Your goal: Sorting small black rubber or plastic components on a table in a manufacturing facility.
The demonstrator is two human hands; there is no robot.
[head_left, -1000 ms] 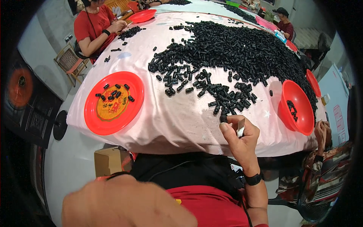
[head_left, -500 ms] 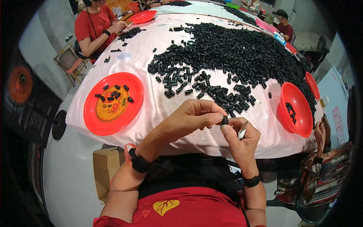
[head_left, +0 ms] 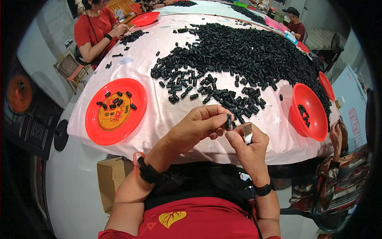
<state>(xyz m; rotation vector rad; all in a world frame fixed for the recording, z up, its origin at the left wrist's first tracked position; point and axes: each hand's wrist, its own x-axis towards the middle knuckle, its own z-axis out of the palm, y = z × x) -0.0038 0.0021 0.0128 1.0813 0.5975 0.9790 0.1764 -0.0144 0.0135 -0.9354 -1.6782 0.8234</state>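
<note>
From the head view I count two bare hands over the near edge of the table (head_left: 175, 123), holding one thing each. My left hand (head_left: 199, 124) pinches a single short black cylindrical piece (head_left: 228, 122) roughly upright between thumb and index finger, the other fingers curled below, with the forearm slanting up and inward. My right hand (head_left: 252, 144) has its fingers closed on one small flat tool (head_left: 247, 132), brown at the top and whitish below; that forearm rises steeply, the hand tips inward, and its thumb points at the piece, though I cannot tell whether it touches. The piece sits between the hands, just in front of a big heap of black pieces (head_left: 254, 51), too many for me to count. About nine more lie in one round red plate (head_left: 94, 128) at left. One deep red bowl (head_left: 316, 109) at right holds several, overlapping too much to count. One co-worker's hand (head_left: 336, 135) is near that bowl.
</note>
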